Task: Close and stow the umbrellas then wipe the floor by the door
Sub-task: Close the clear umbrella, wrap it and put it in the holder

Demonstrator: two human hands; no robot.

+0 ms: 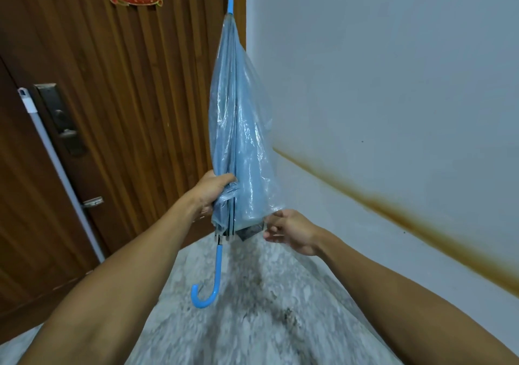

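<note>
A closed, translucent light-blue umbrella (pixel 241 129) is held up in front of me with its tip pointing up toward the door frame. Its curved blue handle (pixel 209 286) hangs below. My left hand (pixel 212 189) grips the gathered canopy near its lower edge. To the right, my right hand (pixel 292 231) pinches the loose lower hem of the canopy with its fingertips.
A brown slatted wooden door (pixel 120 106) with a dark lock plate (pixel 60 117) stands on the left. A white pole (pixel 60 173) leans against it. The white wall (pixel 393 84) on the right has a rusty stain line. The grey speckled floor (pixel 252 308) shows dirty marks.
</note>
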